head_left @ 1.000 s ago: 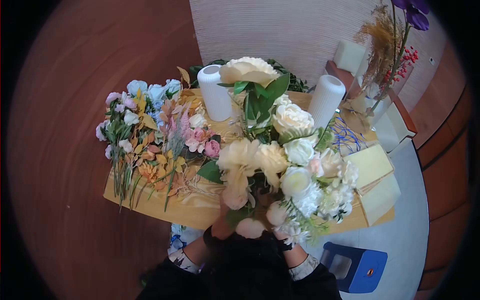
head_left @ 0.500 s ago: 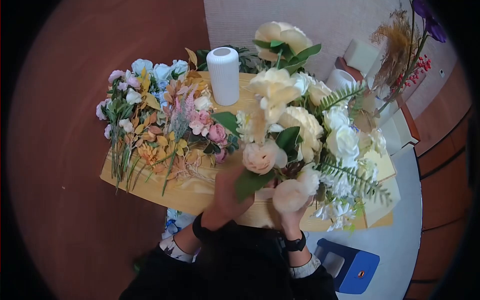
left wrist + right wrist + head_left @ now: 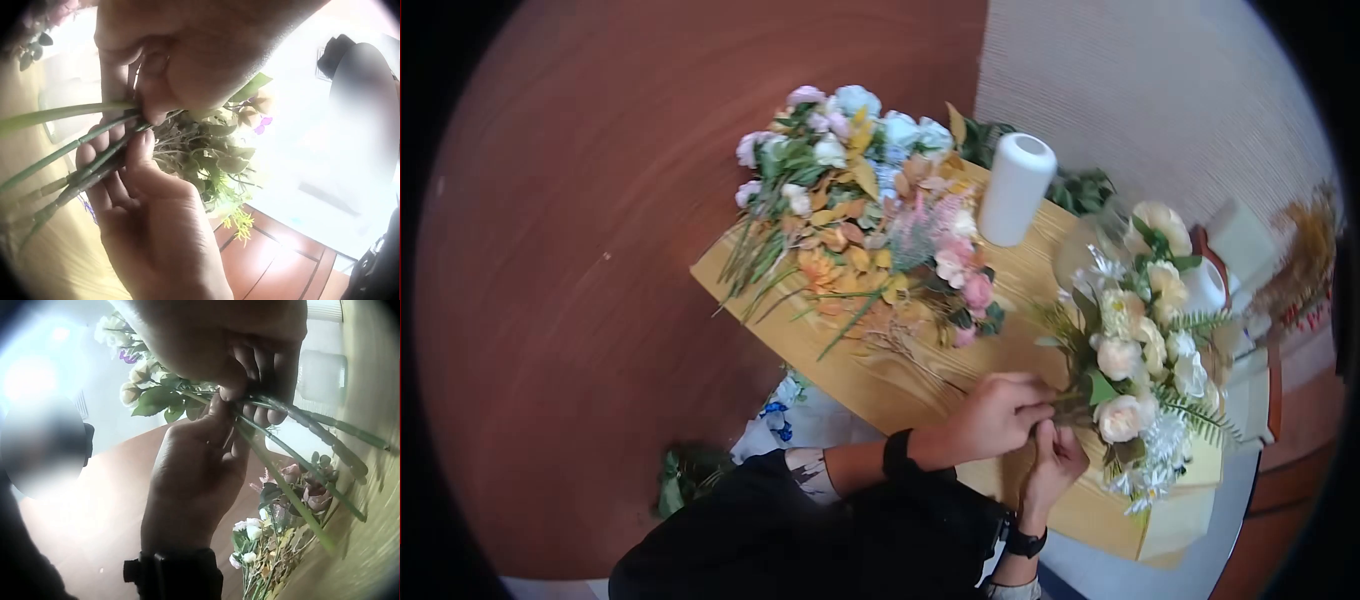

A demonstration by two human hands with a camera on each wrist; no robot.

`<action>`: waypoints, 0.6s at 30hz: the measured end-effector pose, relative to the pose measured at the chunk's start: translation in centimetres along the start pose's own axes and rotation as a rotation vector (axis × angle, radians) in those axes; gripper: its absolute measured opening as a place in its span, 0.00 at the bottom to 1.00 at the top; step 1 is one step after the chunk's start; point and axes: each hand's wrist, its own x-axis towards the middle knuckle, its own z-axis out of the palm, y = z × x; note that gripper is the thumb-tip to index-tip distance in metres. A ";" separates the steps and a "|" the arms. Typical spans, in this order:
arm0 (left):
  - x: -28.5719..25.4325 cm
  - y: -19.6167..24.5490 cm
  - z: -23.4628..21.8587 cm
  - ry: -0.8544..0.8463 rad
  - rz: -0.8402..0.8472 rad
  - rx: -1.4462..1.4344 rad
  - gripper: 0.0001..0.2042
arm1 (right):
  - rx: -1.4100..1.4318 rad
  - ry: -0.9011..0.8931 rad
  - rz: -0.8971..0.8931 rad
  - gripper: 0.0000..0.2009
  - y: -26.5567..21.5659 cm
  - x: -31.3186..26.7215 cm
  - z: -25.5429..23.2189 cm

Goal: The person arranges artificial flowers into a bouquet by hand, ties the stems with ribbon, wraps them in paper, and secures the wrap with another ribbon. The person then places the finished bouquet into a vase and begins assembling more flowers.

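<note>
A bouquet of cream and white flowers [image 3: 1140, 350] leans to the right over the table [image 3: 840, 365]. My left hand [image 3: 995, 418] and right hand [image 3: 1055, 466] meet at its gathered stems, thumbs and fingers pinching them. In the left wrist view, the left hand [image 3: 194, 53] is above and the right hand [image 3: 169, 231] below, with green stems [image 3: 69, 147] fanning out leftward between them. The right wrist view shows the stem ends [image 3: 312, 469] spreading beyond the touching fingers. Fingertips partly hide the gripping place.
Loose pink, blue and orange flowers [image 3: 840, 235] lie across the table's left part. Behind stands a white ribbed vase [image 3: 1015, 190]; a clear glass vessel [image 3: 1085, 250] and another white vase [image 3: 1205, 288] are beside the bouquet. Dried grass [image 3: 1300, 250] is at far right.
The head view has swung, shifting the table scene rightward. The bouquet has gone from in front of the body to the right, and both hands now show clearly at its stems.
</note>
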 end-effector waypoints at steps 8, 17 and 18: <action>0.1 1.3 -0.7 0.030 -0.092 -0.017 0.06 | -0.027 0.051 -0.048 0.11 3.7 0.4 0.0; -1.9 0.3 1.1 0.109 -0.133 -0.124 0.09 | -0.193 0.120 -0.185 0.06 3.3 -0.4 0.8; -1.9 0.5 1.3 0.111 -0.133 -0.125 0.09 | -0.447 0.177 -0.089 0.04 3.7 -0.8 0.8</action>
